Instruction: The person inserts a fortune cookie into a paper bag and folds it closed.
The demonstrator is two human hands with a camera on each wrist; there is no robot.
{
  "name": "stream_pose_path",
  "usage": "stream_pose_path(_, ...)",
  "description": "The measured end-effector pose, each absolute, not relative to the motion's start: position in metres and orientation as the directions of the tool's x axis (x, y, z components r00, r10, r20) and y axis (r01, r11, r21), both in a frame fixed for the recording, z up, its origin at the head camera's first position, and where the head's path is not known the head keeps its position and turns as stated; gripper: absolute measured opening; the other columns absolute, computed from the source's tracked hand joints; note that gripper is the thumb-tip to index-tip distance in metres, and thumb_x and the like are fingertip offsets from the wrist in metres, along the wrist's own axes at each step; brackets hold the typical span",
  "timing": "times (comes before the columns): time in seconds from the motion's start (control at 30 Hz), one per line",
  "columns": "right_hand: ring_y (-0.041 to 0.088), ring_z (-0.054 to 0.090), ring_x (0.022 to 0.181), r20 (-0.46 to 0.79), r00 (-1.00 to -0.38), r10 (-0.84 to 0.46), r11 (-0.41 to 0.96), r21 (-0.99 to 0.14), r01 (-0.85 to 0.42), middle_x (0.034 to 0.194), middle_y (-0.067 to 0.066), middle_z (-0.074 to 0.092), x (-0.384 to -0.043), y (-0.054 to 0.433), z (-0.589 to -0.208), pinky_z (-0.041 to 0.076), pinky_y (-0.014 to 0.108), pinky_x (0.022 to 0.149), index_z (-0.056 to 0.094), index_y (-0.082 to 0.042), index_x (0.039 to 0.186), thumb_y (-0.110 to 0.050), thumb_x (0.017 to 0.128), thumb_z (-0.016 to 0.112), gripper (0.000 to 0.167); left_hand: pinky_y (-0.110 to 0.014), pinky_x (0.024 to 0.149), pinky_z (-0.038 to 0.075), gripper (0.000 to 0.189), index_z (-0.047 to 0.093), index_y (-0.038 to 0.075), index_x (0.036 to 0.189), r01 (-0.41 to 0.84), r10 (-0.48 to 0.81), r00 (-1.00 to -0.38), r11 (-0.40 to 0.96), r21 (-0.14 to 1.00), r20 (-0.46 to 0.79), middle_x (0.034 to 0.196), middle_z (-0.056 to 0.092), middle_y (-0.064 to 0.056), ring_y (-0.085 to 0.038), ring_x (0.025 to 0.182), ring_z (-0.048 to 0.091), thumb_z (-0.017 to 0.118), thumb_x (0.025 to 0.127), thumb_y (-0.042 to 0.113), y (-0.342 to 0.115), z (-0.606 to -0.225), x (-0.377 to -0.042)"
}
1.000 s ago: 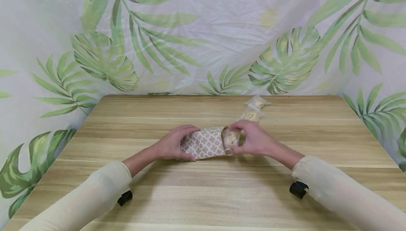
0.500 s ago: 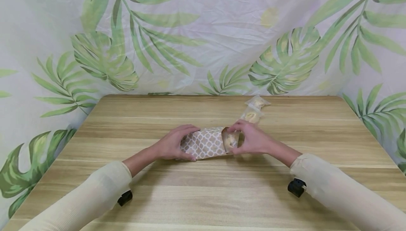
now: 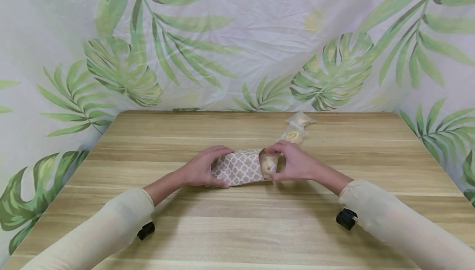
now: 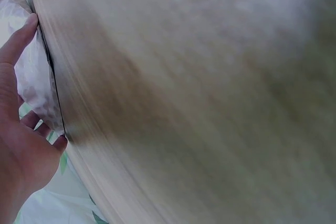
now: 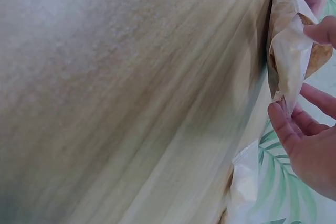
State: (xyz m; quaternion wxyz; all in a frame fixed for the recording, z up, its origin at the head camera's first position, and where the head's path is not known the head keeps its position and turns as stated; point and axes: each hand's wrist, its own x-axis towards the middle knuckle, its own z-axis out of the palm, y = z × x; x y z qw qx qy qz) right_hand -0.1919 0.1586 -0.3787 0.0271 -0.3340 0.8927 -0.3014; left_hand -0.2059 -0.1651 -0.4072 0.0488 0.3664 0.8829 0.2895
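A brown paper bag with a white lattice pattern (image 3: 241,166) lies on its side mid-table, mouth facing right. My left hand (image 3: 202,167) grips its closed end between thumb and fingers. In the left wrist view, the thumb (image 4: 21,40) lies along the bag. My right hand (image 3: 295,162) is at the mouth, holding a small clear packet with pale yellow contents (image 3: 269,164) that sits partly inside. From the right wrist, that packet (image 5: 291,59) shows between the thumb and fingers, at the bag's brown inner edge. The packet's inner end is hidden by the bag.
Behind the right hand, two similar clear packets lie in a line, one nearer (image 3: 295,135) and one farther back (image 3: 301,119). The wooden table (image 3: 237,228) meets a leaf-printed cloth (image 3: 259,47) at its back edge. Black wrist devices (image 3: 346,219) hang under the sleeves.
The clear packet has shifted left, deeper into the bag's mouth, and turned a little. My right hand moved slightly left with it. The left hand and bag stay put.
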Motion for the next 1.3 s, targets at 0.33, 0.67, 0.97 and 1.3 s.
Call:
stream_pose_path(0.33, 0.031, 0.065, 0.108, 0.163, -0.781, -0.602, 0.602, -0.549, -0.579, 0.121, 0.013, 0.072, -0.195, 0.153, -0.38, 0.054, 0.049, 0.096, 0.068, 0.002, 0.125, -0.023, 0.071, 0.089, 0.063, -0.057, 0.119, 0.035, 0.097, 0.053, 0.002, 0.149, 0.619, 0.681, -0.724, 0.567, 0.543, 0.114, 0.151, 0.052, -0.017, -0.039, 0.143, 0.045, 0.095, 0.07, 0.039, -0.164, -0.407, -0.207)
stream_pose_path(0.67, 0.036, 0.062, 0.118, 0.123, -0.794, -0.595, 0.605, -0.582, -0.543, 0.128, 0.017, 0.067, -0.194, 0.158, -0.38, 0.051, 0.054, 0.103, 0.064, 0.002, 0.132, -0.034, 0.071, 0.092, 0.076, -0.059, 0.117, 0.037, 0.096, 0.053, 0.002, 0.148, 0.626, 0.684, -0.719, 0.557, 0.546, 0.127, 0.15, 0.053, -0.018, -0.04, 0.141, 0.046, 0.095, 0.071, 0.04, -0.165, -0.409, -0.207)
stream_pose_path(0.97, 0.035, 0.063, 0.114, 0.125, -0.786, -0.605, 0.598, -0.581, -0.553, 0.119, 0.016, 0.068, -0.196, 0.164, -0.382, 0.052, 0.054, 0.102, 0.067, 0.003, 0.128, -0.038, 0.071, 0.092, 0.074, -0.057, 0.119, 0.035, 0.098, 0.052, 0.002, 0.149, 0.623, 0.684, -0.721, 0.568, 0.538, 0.112, 0.151, 0.053, -0.017, -0.038, 0.143, 0.044, 0.095, 0.069, 0.04, -0.164, -0.409, -0.209)
stream_pose_path(1.3, 0.034, 0.068, 0.107, 0.159, -0.762, -0.628, 0.53, -0.63, -0.568, 0.113, 0.017, 0.074, -0.201, 0.165, -0.383, 0.052, 0.054, 0.099, 0.072, 0.006, 0.117, -0.014, 0.081, 0.083, 0.043, -0.057, 0.118, 0.036, 0.098, 0.052, 0.003, 0.149, 0.624, 0.685, -0.72, 0.569, 0.536, 0.11, 0.151, 0.053, -0.016, -0.038, 0.143, 0.045, 0.095, 0.069, 0.04, -0.163, -0.409, -0.209)
